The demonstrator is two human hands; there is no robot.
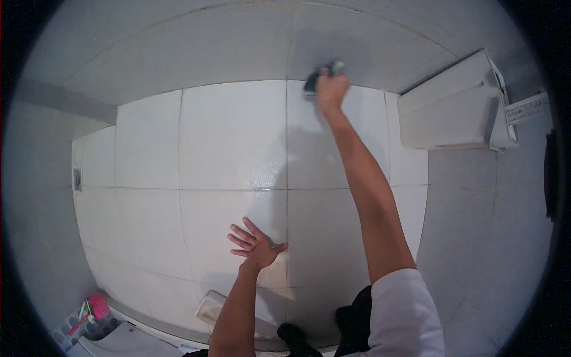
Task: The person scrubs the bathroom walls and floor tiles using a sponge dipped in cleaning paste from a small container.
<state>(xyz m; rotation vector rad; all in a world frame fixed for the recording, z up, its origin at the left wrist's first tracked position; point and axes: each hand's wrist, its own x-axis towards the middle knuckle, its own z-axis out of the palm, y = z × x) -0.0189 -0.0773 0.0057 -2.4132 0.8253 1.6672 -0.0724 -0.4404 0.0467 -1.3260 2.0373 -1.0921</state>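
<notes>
My right hand (pixel 333 92) is stretched far forward, its fingers closed around a dark scrub brush (pixel 311 83) with a paler part at its top. Motion blurs the brush, so its details are hard to make out. It is by the line where the white tiled floor (pixel 232 137) meets the grey tiled wall (pixel 238 47). Nearer to me, my left hand (pixel 257 247) is over the floor tiles with its fingers spread and nothing in it. Whether that palm touches the floor I cannot tell.
A white bin-like container (pixel 446 116) stands against the right wall. At the lower left, a grey holder carries a pink item (pixel 99 306) and several brushes. A small drain (pixel 77 179) sits at the left floor edge. A white box-like object (pixel 211 306) lies beside my left forearm.
</notes>
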